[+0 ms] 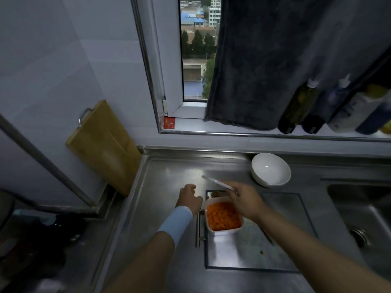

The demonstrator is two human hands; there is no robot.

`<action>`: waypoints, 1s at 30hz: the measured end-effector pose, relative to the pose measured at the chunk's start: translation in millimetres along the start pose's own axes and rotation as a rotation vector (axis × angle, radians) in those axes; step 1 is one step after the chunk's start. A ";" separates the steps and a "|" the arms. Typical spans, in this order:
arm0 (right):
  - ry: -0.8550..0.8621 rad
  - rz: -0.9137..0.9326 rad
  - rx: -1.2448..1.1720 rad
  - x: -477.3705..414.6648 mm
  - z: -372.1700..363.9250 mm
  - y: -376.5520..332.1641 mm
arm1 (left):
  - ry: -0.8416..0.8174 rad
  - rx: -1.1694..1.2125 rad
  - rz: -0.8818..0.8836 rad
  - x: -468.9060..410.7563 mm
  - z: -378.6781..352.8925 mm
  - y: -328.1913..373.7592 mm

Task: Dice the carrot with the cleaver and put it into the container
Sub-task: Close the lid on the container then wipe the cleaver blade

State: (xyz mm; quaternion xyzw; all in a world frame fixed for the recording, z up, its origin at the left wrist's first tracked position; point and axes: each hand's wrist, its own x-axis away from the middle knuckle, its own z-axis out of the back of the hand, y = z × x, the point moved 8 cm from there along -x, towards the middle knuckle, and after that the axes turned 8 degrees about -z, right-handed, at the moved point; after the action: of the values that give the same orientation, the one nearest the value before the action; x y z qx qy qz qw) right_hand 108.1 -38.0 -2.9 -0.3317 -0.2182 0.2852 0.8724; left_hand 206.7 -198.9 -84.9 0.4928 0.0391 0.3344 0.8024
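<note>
A white rectangular container (211,229) filled with orange diced carrot (223,216) stands on the glass cutting board (281,250). My right hand (243,200) is above the container's far edge and grips the cleaver (215,182), whose blade points away to the left, raised off the board. My left hand (189,198), with a light blue wristband, hovers just left of the container with curled fingers and nothing visibly in it. A few small carrot bits (262,252) lie on the board near its front.
A white bowl (270,169) sits behind the board on the steel counter (160,187). A wooden cutting board (103,144) leans on the left wall. A sink (364,214) lies to the right. Bottles (298,106) and a dark towel (264,60) line the window sill.
</note>
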 end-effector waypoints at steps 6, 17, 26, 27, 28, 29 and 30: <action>0.015 0.018 0.124 6.9 -0.8 47.9 | -0.105 -0.257 0.093 23.2 -39.6 3.6; -0.123 0.174 0.084 18.5 -74.8 10.9 | 0.099 -0.252 0.122 52.4 30.6 -25.5; -0.232 0.216 0.209 21.8 -161.0 -28.4 | 0.099 -0.147 0.193 64.9 88.3 -96.1; -0.232 0.211 0.233 23.1 -168.6 -30.9 | 0.091 -0.142 0.188 65.6 90.4 -100.6; -0.226 0.198 0.261 24.5 -174.0 -31.6 | 0.089 -0.134 0.179 65.1 91.7 -103.8; -0.207 0.188 0.291 25.3 -178.0 -31.8 | 0.092 -0.120 0.175 64.2 92.7 -107.0; -0.180 0.196 0.306 25.2 -180.9 -31.2 | 0.095 -0.108 0.175 63.1 93.3 -109.3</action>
State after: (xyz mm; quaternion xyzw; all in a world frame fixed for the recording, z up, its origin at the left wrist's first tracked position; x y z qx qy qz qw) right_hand 240.8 -123.2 -100.0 -0.1881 -0.2159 0.4271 0.8576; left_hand 346.5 -265.8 -109.7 0.4339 0.0158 0.4279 0.7927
